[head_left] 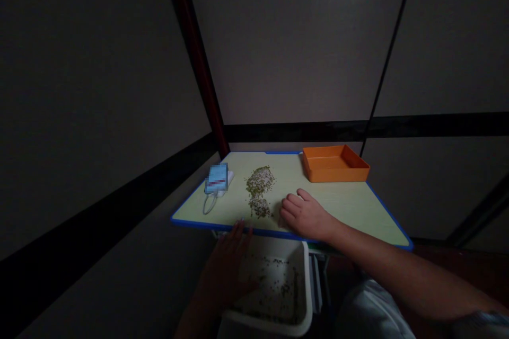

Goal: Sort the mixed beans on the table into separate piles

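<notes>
A small pale table with a blue rim carries a scattered heap of green and pale beans near its middle. My right hand lies on the table just right of the heap's near end, fingers curled towards the beans. My left hand is below the table's front edge, fingers stretched out over the left side of a white bin. The bin sits under the edge and has several beans inside.
An orange tray stands at the table's far right corner. A white power bank with a cable lies at the left. Dark wall panels surround the table on the left and behind.
</notes>
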Available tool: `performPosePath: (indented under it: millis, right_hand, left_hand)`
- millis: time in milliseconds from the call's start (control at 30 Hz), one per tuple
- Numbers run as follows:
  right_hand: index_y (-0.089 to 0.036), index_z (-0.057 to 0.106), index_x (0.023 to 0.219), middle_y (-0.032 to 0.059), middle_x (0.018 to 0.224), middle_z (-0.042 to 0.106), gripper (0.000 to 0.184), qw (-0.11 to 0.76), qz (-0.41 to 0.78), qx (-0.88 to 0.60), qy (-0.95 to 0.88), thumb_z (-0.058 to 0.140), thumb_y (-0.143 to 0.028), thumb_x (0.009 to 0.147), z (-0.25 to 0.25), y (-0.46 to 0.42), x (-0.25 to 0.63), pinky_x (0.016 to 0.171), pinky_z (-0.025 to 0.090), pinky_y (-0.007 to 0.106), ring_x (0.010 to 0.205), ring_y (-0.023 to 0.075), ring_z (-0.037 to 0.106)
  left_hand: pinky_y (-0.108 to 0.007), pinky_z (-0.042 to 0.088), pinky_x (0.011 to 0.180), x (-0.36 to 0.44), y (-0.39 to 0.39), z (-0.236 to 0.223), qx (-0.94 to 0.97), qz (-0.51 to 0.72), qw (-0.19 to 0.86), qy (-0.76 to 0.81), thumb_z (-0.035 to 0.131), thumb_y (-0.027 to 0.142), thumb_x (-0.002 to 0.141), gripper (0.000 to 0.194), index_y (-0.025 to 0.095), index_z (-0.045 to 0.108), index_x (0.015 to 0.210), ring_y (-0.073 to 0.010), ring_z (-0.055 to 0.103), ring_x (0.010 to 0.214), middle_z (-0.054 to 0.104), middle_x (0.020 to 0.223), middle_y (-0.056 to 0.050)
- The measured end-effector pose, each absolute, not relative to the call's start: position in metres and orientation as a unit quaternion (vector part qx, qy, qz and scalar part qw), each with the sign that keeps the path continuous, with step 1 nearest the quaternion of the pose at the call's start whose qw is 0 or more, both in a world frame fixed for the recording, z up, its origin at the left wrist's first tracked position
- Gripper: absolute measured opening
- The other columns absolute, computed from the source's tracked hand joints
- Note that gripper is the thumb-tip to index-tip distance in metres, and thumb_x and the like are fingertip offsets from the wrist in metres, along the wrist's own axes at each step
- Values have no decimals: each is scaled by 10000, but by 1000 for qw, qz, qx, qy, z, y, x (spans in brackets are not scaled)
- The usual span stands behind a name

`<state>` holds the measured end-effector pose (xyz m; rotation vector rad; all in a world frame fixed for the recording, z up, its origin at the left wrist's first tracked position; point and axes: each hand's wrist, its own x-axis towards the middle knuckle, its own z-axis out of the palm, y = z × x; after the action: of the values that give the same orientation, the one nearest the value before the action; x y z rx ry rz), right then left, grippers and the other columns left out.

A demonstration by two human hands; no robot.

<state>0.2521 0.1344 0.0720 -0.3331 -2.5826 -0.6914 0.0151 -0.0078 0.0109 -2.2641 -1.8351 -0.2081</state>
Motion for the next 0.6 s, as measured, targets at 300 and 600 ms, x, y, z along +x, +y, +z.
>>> performPosePath:
  millis: [300, 600]
  right_hand:
    - [-177, 586, 853, 95, 920, 587, 166, 267, -155, -184, -933, 506, -320, 875, 51, 105, 248, 760, 327, 374, 870, 227, 457]
    - [-200, 503, 639, 39, 657, 570, 378, 270, 95, -27, -958, 400, -509, 830, -10, 60, 271, 746, 393, 385, 720, 186, 512]
  left_hand:
    - [-492, 376, 1058, 13, -6, 6, -776, -94, 114, -614, 644, 609, 644, 1055, 218, 115, 1468, -333, 297, 1388, 218, 1534, -169]
    - [-493, 392, 1050, 12, -8, 0, -768, -97, 131, -620, 706, 609, 563, 1134, 234, 133, 1466, -361, 277, 1390, 183, 1542, -174]
